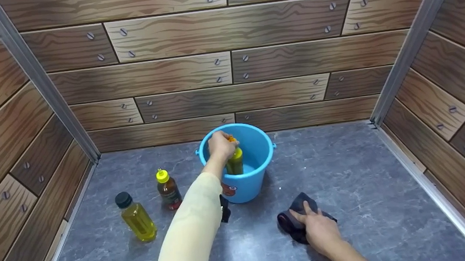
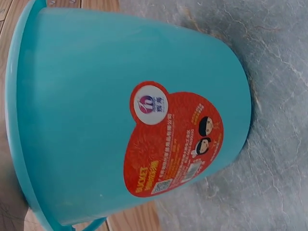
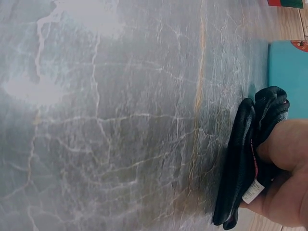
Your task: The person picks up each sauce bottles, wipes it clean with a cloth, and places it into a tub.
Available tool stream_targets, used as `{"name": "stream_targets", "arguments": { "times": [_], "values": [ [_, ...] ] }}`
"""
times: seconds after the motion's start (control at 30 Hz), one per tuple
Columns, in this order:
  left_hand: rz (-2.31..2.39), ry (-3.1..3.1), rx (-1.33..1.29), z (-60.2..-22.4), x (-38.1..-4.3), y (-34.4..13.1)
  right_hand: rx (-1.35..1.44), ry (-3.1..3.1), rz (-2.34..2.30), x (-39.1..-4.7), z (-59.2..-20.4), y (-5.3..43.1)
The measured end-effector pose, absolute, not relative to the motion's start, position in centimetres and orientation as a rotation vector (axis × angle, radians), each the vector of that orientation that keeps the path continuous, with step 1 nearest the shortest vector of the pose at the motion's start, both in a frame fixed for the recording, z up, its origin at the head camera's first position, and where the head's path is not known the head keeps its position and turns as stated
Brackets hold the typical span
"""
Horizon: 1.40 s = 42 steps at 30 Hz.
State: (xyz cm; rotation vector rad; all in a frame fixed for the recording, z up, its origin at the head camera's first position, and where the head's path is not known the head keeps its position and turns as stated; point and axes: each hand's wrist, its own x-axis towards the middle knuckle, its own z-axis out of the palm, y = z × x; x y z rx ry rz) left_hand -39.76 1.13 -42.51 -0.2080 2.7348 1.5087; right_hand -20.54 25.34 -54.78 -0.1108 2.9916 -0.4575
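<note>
My left hand (image 1: pixel 222 144) reaches over the near rim of a blue bucket (image 1: pixel 243 187) and grips an orange top at its fingertips; what lies below that top is partly hidden. Close under the hand, a yellow-green bottle (image 1: pixel 235 165) with a yellow cap stands inside the bucket. The left wrist view shows the bucket's outer wall with a red label (image 2: pixel 168 144). To the right of the bucket, my right hand (image 1: pixel 321 229) holds a folded black cloth-like item (image 1: pixel 295 221) on the floor. Its white tag (image 3: pixel 252 191) shows beside the fingers in the right wrist view.
Left of the bucket stand a brown sauce bottle (image 1: pixel 169 193) with a yellow pointed cap and a clear bottle of yellow oil (image 1: pixel 139 223) with a dark cap. Wood-patterned walls (image 1: pixel 186 72) enclose the grey marbled surface (image 1: pixel 356 170) at the back and both sides.
</note>
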Motion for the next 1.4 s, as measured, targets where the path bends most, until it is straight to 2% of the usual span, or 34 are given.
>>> {"name": "stream_targets", "arguments": {
  "times": [0.33,0.7,0.93,1.4],
  "values": [
    [1.402,2.791,-0.239,-41.3,-38.6,0.6,-0.121,2.966,-0.434,-20.9,-54.5,24.5],
    [1.611,2.854,-0.104,-36.5,-36.4,-1.1,-0.145,2.981,-0.432,-21.7,-54.4,25.1],
    [1.823,2.889,-0.065,-33.9,-34.3,-4.1,-0.113,2.995,-0.403,-21.7,-54.5,25.6],
    [1.896,2.972,-0.056,-33.8,-28.3,-12.8,-0.146,2.972,-0.436,-21.1,-55.0,25.3]
  ]
}}
